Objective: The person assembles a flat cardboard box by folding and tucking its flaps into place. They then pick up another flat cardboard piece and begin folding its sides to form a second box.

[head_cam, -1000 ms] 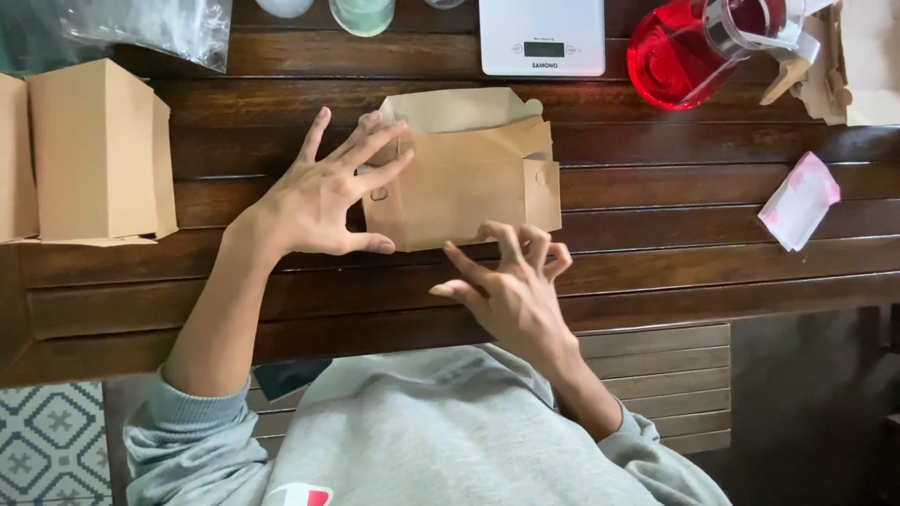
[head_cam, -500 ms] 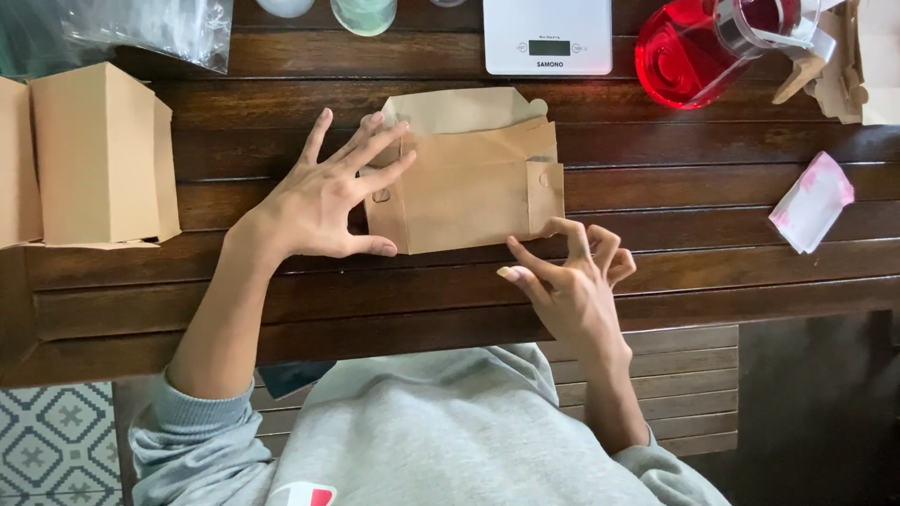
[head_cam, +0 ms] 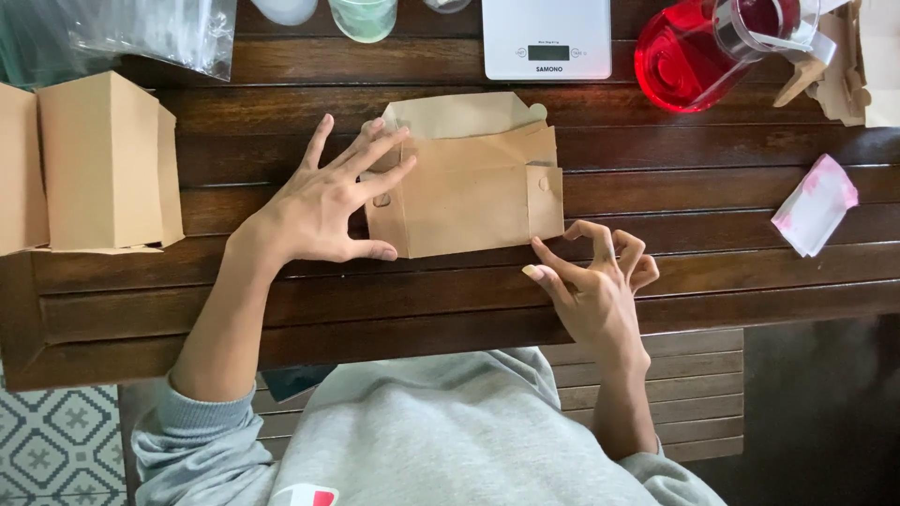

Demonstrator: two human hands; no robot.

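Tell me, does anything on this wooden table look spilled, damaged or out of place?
Nothing is spilled or broken. The flat brown cardboard piece lies slightly askew under the left hand, the right hand at its lower right corner. The red jug and white scale sit undisturbed.

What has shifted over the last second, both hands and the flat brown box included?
The right hand slid rightward along the near edge of the flat brown cardboard box, from its middle to the near right corner, where its fingertips now touch. The left hand stayed spread flat on the box's left side. Box, white kitchen scale and red glass jug kept their places on the dark wooden slatted table.
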